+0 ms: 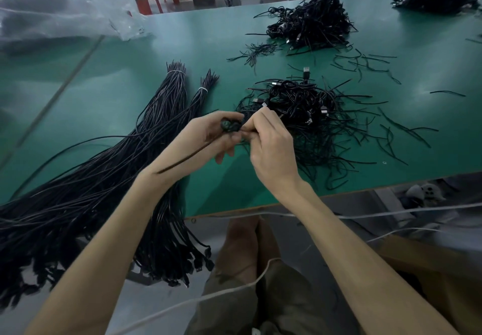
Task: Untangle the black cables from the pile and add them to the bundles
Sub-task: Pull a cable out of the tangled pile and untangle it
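- Head view: left hand (208, 136) and right hand (271, 144), fingers pinched together on one black cable (182, 161).
- Just beyond the grip: tangled pile (307, 115).
- Left of the grip: tied bundles (156, 115) on the green table (260, 191).
- Coiled knot at the left fingertips, seemingly.

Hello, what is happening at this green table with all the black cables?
A person is sorting black cables by hand. The left hand holds a small coiled cable, and the right hand works at it with the fingertips. The tangled pile lies just behind the hands. Straightened cables lie in tied bundles to the left on the table, hanging over its near edge.
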Motion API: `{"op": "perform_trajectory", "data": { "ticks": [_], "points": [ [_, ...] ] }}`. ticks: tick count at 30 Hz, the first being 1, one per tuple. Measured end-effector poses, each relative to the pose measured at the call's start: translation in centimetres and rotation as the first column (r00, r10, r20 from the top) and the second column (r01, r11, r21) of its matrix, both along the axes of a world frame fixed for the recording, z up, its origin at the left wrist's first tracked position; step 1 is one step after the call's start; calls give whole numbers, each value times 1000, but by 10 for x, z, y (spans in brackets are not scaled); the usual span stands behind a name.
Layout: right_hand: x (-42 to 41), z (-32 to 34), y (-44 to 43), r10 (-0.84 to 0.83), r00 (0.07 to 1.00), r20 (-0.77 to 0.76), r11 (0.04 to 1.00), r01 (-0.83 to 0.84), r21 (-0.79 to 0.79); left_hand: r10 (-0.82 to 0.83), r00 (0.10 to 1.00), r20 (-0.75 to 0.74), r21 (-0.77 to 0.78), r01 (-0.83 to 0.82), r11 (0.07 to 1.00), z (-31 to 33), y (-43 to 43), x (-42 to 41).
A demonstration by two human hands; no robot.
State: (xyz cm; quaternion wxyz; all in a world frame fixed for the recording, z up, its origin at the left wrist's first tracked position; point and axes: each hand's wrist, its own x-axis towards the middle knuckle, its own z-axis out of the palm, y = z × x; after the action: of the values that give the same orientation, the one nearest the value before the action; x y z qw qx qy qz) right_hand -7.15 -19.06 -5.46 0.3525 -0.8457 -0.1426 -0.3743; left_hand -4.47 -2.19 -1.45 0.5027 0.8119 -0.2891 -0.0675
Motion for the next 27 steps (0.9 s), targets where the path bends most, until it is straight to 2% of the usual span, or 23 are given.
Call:
{"op": "perform_trajectory", "data": {
  "ticks": [2, 3, 6, 7, 9, 10, 14, 17, 21, 25, 27],
  "points": [
    [-2, 1, 2, 18, 1000, -7, 1000, -18, -14, 141, 984, 113, 100, -152, 983, -7, -4, 4],
    [-2, 1, 2, 21, 1000, -8, 1000, -22, -18, 193, 969, 156, 97, -210, 973, -10, -4, 5],
    [-2, 3, 1, 15, 1000, 10, 999, -15, -44, 178, 942, 284, 62, -203, 977, -16, -3, 4],
    [-2, 3, 0, 10, 1000, 13, 998, -10, -55, 132, 947, 293, 55, -154, 987, -17, -3, 4],
    [-2, 4, -1, -2, 1000, 8, 997, 3, -71, 98, 976, 196, 43, -109, 993, -15, -2, 2],
    [-2, 3, -1, -4, 1000, 4, 997, 4, -76, 104, 982, 159, 42, -112, 993, -14, -1, 2],
    [-3, 1, -3, 15, 1000, 18, 997, -14, -81, 174, 967, 187, 123, -199, 972, -9, -2, 4],
    [-5, -2, -6, 16, 999, 30, 995, -13, -102, 192, 981, 17, 65, -192, 979, -7, 0, 6],
    [-6, -6, -8, -3, 998, 59, 986, 13, -169, 226, 951, -211, -33, -238, 971, -12, -5, 4],
    [-6, -6, -7, -10, 992, 129, 934, 56, -353, 186, 843, -504, -170, -309, 936, -8, -5, 5],
    [-6, -8, -6, -14, 990, 143, 920, 69, -385, 138, 805, -577, -220, -317, 923, -6, -4, 3]
  ]
}}
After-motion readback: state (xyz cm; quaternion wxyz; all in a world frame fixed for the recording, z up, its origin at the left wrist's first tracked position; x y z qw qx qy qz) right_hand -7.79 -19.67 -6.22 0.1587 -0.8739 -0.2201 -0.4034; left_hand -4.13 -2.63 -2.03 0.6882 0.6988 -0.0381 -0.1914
